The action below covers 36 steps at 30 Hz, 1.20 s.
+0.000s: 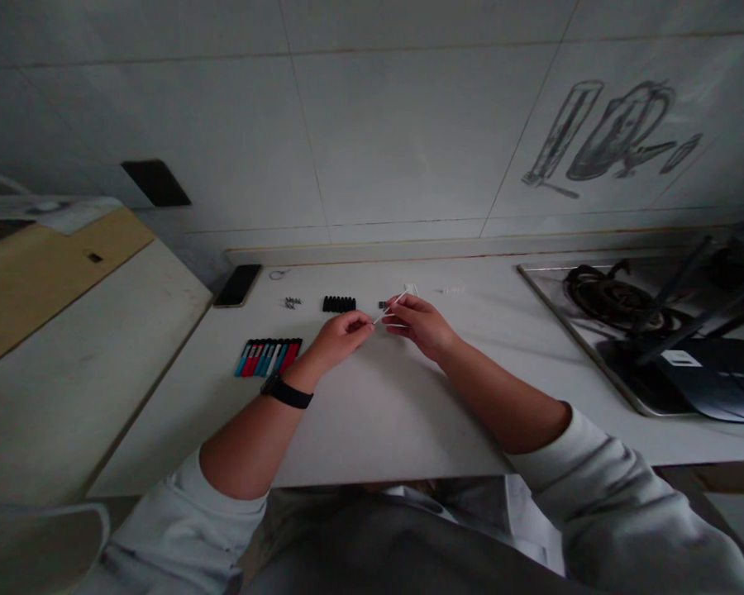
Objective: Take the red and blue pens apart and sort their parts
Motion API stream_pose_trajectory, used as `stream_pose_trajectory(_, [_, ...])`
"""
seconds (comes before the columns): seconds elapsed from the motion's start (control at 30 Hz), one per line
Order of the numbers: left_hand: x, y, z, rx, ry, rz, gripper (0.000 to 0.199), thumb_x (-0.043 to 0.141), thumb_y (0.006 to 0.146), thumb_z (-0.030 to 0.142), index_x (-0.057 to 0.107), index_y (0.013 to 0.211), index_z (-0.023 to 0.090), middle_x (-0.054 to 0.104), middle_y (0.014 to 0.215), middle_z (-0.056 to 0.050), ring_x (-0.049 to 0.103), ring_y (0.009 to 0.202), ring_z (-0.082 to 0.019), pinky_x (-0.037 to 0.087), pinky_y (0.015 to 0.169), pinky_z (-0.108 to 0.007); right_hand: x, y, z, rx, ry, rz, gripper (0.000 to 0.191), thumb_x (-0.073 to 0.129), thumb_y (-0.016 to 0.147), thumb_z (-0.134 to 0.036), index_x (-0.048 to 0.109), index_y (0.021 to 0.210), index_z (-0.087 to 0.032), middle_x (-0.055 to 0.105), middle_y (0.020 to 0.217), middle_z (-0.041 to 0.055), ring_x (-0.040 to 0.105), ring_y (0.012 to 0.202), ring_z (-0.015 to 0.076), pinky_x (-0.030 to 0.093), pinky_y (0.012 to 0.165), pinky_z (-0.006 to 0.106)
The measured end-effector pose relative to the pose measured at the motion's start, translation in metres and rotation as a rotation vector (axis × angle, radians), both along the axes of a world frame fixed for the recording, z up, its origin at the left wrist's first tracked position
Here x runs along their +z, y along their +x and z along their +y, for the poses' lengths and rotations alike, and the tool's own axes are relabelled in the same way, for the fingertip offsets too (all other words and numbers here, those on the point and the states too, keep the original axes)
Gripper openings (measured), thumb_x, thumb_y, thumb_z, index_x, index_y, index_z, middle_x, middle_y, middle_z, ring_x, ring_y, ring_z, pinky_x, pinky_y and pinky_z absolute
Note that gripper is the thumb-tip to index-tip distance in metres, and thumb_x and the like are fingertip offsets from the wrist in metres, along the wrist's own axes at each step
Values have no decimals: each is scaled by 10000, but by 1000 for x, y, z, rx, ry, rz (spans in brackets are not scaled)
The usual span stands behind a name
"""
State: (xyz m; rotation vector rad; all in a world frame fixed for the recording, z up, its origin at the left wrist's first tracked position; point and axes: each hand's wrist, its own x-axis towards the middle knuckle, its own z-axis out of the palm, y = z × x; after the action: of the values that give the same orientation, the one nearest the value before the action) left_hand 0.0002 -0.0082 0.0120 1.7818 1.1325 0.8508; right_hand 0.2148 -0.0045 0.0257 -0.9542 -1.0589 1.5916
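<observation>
Over the middle of the counter, my left hand (345, 332) pinches the lower end of a thin white stick (399, 298) that looks like a pen refill. My right hand (422, 325) has its thumb and fingers closed round the stick higher up, so it slants up to the right between both hands. Just behind the right fingertips lie some small dark pieces (382, 305) and a few white pieces (412, 288). A row of short black ribbed grips (339, 304) lies beyond my left hand. Red, blue and white pen barrels (269, 357) are lined up by the watch on my left wrist.
Small metal springs (293, 302) lie in a heap, with a thin loop (279, 274) behind them. Tiny clear parts (451, 290) sit right of centre. A phone (239, 285) rests at back left. A stove (608, 297) bearing a black device (713, 376) is at right.
</observation>
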Motion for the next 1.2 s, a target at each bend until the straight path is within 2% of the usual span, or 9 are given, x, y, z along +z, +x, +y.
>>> stream_pose_trajectory(0.07, [-1, -1, 1, 20, -2, 1, 233, 625, 889, 412, 660, 898, 182, 648, 821, -16, 565, 709, -143, 460, 650, -262, 5, 10, 6, -42, 61, -36, 405, 828, 736, -525, 625, 941, -241, 705, 1017, 19, 707, 941, 183, 573, 832, 330])
stream_pose_trajectory(0.13, [-1, -1, 1, 41, -13, 2, 212, 616, 875, 395, 652, 890, 187, 638, 813, -13, 560, 714, -145, 456, 651, -260, 9, 26, 18, -143, 150, -128, 387, 754, 798, -556, 613, 995, -255, 703, 1038, 24, 700, 937, 176, 569, 846, 337])
stream_pose_trajectory(0.23, [0, -1, 1, 43, -33, 4, 204, 606, 877, 388, 651, 896, 190, 629, 795, -6, 549, 692, -140, 445, 642, -260, 7, 54, 40, -323, 270, -380, 352, 638, 880, -525, 616, 1101, -251, 686, 971, 29, 663, 821, 155, 556, 788, 320])
stream_pose_trajectory(0.3, [1, 0, 0, 31, -29, 14, 194, 606, 878, 376, 652, 890, 188, 640, 803, -9, 550, 692, -139, 444, 650, -264, 1, 70, 51, -378, 305, -584, 332, 609, 898, -451, 618, 1139, -223, 682, 898, 30, 628, 732, 153, 537, 735, 315])
stream_pose_trajectory(0.47, [2, 1, -1, 14, -19, 50, 193, 592, 876, 377, 645, 876, 192, 656, 824, -23, 573, 754, -159, 455, 694, -275, -15, 78, 56, -341, 375, -1157, 328, 645, 896, -285, 614, 1216, -218, 750, 920, 60, 663, 803, 197, 481, 753, 310])
stream_pose_trajectory(0.57, [0, 1, 0, 20, -19, 41, 200, 592, 870, 385, 647, 875, 193, 644, 798, -17, 572, 754, -161, 451, 699, -277, -21, 73, 56, -320, 372, -1331, 237, 638, 916, -275, 659, 1144, -216, 774, 1001, 93, 681, 863, 216, 471, 769, 311])
stream_pose_trajectory(0.73, [1, 2, -2, 15, -12, 24, 204, 608, 866, 386, 656, 870, 188, 633, 772, -14, 571, 758, -164, 445, 702, -281, -26, 71, 65, -305, 324, -1398, 231, 624, 946, -301, 706, 1145, -218, 782, 1073, 101, 695, 926, 228, 478, 798, 316])
stream_pose_trajectory(0.93, [4, 3, -4, 21, -22, 26, 187, 605, 873, 369, 651, 856, 189, 634, 767, -14, 578, 766, -168, 449, 704, -282, -19, 80, 62, -267, 342, -1418, 240, 610, 950, -278, 763, 1125, -217, 791, 1086, 94, 706, 958, 227, 487, 819, 306])
stream_pose_trajectory(1.2, [4, 2, -4, 11, -11, 36, 168, 606, 885, 345, 663, 870, 188, 659, 799, -14, 593, 769, -162, 467, 726, -286, -17, 83, 54, -92, 417, -1479, 279, 695, 894, -343, 797, 1120, -215, 788, 1050, 96, 704, 954, 230, 501, 837, 301])
